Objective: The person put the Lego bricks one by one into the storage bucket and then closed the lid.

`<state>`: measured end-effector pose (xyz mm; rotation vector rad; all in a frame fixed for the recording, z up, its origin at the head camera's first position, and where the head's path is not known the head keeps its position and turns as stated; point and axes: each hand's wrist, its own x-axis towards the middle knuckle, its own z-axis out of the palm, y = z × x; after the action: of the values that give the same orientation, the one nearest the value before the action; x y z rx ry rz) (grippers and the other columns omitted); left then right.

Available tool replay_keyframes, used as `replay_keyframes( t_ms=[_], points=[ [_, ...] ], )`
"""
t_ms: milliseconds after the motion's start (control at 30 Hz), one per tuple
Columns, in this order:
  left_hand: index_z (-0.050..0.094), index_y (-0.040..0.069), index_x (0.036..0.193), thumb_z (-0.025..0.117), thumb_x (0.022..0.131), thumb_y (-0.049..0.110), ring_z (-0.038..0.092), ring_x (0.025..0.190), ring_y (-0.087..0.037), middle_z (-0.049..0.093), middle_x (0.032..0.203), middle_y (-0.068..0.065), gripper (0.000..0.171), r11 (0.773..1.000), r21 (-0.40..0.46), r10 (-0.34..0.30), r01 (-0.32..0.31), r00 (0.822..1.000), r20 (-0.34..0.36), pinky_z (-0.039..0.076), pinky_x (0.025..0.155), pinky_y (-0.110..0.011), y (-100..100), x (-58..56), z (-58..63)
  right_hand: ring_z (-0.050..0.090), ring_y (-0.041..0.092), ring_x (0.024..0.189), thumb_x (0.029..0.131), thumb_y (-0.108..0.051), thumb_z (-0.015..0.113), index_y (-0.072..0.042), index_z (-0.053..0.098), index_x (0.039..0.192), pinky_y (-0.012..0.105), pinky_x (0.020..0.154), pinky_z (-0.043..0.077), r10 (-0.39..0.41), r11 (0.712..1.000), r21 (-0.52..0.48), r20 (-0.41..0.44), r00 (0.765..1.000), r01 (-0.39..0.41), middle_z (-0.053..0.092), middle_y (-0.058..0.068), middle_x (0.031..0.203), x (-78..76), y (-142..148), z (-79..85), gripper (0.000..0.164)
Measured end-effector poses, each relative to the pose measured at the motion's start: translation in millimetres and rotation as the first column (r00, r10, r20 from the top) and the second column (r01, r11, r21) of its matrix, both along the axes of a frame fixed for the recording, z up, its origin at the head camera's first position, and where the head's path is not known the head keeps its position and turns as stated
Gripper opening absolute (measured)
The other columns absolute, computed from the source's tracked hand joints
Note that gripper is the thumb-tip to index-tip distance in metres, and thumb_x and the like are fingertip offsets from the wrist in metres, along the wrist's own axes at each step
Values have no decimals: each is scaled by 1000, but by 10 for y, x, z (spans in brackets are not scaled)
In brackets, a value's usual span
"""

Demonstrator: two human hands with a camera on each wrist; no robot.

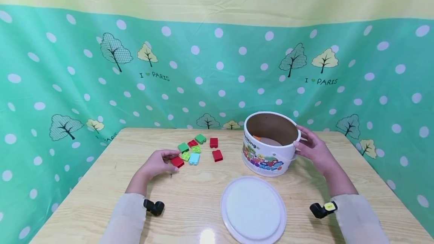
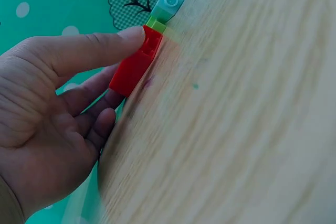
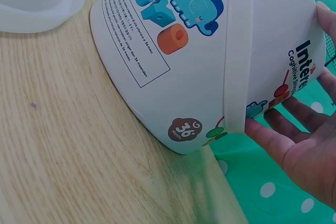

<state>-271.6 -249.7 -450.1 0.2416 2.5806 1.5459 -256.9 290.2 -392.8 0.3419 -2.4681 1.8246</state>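
Note:
My left hand (image 1: 158, 165) pinches a red toy brick (image 1: 178, 162) between thumb and fingers, low over the table; the left wrist view shows the thumb on top of this brick (image 2: 135, 65). Just beyond it lie a light blue brick (image 1: 194, 158), lime bricks (image 1: 185, 156), green bricks (image 1: 183, 147) and a small red brick (image 1: 192, 143). My right hand (image 1: 313, 147) holds the right side of a white printed bucket (image 1: 262, 157) at its rim, thumb toward the front and fingers behind. An orange piece (image 1: 256, 138) shows inside; the rest of the bucket's bottom is partly hidden.
A round white lid (image 1: 253, 210) lies flat in front of the bucket. Two red bricks (image 1: 217, 156) sit apart, between the brick cluster and the bucket. A green dotted curtain (image 1: 217, 70) hangs behind the wooden table (image 1: 183, 206).

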Motion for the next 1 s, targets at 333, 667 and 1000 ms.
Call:
replay_keyframes(
  t_ms=[333,667,1000],
  points=[
    [68,2,121,82,77,8,60,97,-22,67,111,-11,47,997,-72,42,-41,999,12,51,82,-30,10,-9,-43,36,45,132,98,-28,61,-20,22,156,46,93,49,-4,1000,-10,4,1000,4,27,26,152,-14,5,-4,71],
    [70,5,118,83,77,11,63,101,-23,68,113,-10,43,998,-11,62,-62,998,-5,52,88,-34,-7,19,-21,34,48,134,96,-30,63,-20,21,157,49,93,48,-4,1000,-8,7,1000,4,26,26,153,-28,2,-6,74],
    [70,6,118,84,77,13,59,112,-28,66,118,-11,45,999,19,47,-46,999,-23,49,96,-40,28,40,46,34,47,134,96,-31,63,-21,23,156,48,94,48,-8,1000,-15,13,1000,8,27,25,153,-28,5,-18,72]
  ],
)
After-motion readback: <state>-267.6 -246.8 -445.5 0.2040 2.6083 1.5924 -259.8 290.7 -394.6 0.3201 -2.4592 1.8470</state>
